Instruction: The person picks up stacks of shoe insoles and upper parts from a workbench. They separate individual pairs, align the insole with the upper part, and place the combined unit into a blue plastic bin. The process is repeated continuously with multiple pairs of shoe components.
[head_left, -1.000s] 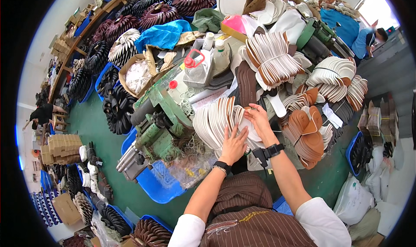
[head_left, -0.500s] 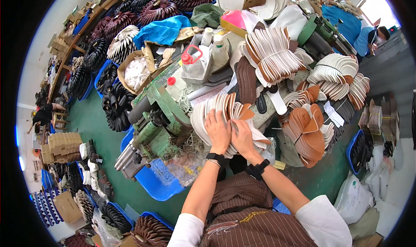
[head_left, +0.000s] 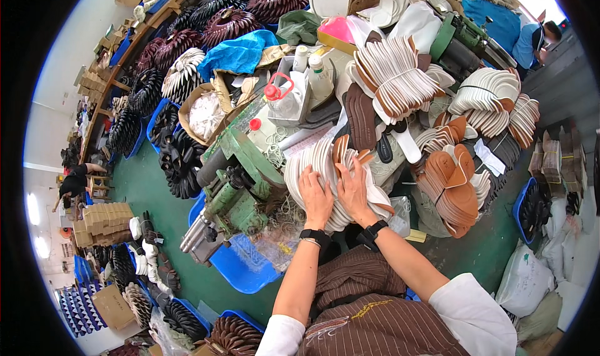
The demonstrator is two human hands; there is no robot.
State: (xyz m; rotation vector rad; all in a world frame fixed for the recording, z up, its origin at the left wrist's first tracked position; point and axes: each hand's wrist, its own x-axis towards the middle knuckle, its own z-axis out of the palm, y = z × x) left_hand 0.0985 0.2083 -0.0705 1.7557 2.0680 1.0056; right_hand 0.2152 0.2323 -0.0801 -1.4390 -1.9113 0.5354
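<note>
A bundle of insoles (head_left: pixel 331 155), white with tan faces showing at its far end, lies on the cluttered bench in front of me. Over its left part my left hand (head_left: pixel 317 200) is bent round the white edges, gripping them. My right hand (head_left: pixel 354 193) rests at the bundle's right part with thumb and fingers apart, touching the insoles near the tan ones. Its fingertips are not pinched together. Part of the bundle is hidden under both hands. Left of it stands a green machine (head_left: pixel 244 190) with a metal shaft.
A blue bin (head_left: pixel 247 275) sits below the machine. Tied insole stacks (head_left: pixel 447 190) lie to the right, with more (head_left: pixel 394 72) behind. Bottles (head_left: pixel 320 78) stand in a tray (head_left: pixel 287 109) at the back. A co-worker (head_left: pixel 528 47) is at far right, another person (head_left: pixel 75 181) at far left.
My right hand's fingers have spread, from a pinch to apart over the insoles. My left hand stays on the bundle. The whole view has shifted slightly, so things appear farther right.
</note>
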